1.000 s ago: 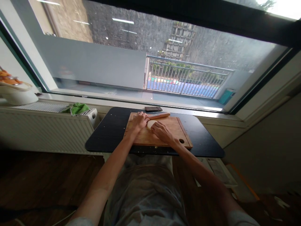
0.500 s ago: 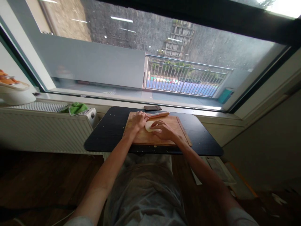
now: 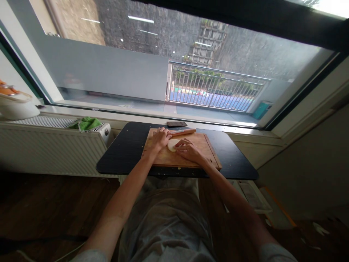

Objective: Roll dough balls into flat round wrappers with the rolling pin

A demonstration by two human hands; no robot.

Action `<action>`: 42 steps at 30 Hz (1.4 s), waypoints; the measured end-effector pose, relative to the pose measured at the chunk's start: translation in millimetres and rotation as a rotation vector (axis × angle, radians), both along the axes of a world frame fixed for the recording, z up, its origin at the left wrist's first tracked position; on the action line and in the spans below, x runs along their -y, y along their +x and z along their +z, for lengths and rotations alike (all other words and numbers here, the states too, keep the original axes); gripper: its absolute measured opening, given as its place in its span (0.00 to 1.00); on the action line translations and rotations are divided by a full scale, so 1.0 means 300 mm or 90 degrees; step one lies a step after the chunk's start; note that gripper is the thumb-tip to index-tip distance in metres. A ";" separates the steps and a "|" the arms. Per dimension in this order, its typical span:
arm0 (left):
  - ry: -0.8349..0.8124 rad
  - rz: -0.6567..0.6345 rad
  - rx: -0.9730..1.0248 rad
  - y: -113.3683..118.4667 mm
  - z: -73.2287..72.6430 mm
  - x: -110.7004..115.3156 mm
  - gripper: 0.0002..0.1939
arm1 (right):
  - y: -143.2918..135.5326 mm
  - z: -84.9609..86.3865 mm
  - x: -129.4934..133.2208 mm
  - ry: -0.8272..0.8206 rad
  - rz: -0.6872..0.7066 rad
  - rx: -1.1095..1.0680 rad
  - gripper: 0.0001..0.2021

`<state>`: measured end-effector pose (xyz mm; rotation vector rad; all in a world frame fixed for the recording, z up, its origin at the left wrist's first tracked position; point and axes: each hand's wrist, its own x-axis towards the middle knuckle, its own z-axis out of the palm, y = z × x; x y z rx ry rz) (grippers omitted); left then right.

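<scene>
A round, flat piece of pale dough (image 3: 172,145) lies on a wooden cutting board (image 3: 163,160). My right hand (image 3: 188,150) is at the dough's right edge, its fingers bent and closed on the rim. Behind the dough, a wooden rolling pin (image 3: 185,132) rests slantwise across the board. My left hand (image 3: 161,137) is curled over the pin's left end, which its fingers cover. The fingertips of my right hand hide part of the dough.
The board sits on a small black table (image 3: 120,156) with crumbs on it. A dark flat phone-like object (image 3: 176,123) lies by the windowsill. At left stands a white radiator (image 3: 54,149) bearing a green cloth (image 3: 89,124) and a white container (image 3: 17,105).
The view has shifted very slightly. Both hands keep nearly the same places, the left on the rolling pin and the right at the dough's edge.
</scene>
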<state>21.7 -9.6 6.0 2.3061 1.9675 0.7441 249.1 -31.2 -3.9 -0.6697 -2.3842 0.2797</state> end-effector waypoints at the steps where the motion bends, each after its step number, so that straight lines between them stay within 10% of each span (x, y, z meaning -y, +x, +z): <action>1: 0.000 0.002 -0.001 0.001 0.002 0.002 0.10 | -0.002 -0.001 -0.002 -0.005 0.003 -0.004 0.09; 42: -0.004 0.006 -0.011 -0.002 -0.011 -0.017 0.11 | -0.017 0.029 -0.067 -0.176 -0.004 0.022 0.16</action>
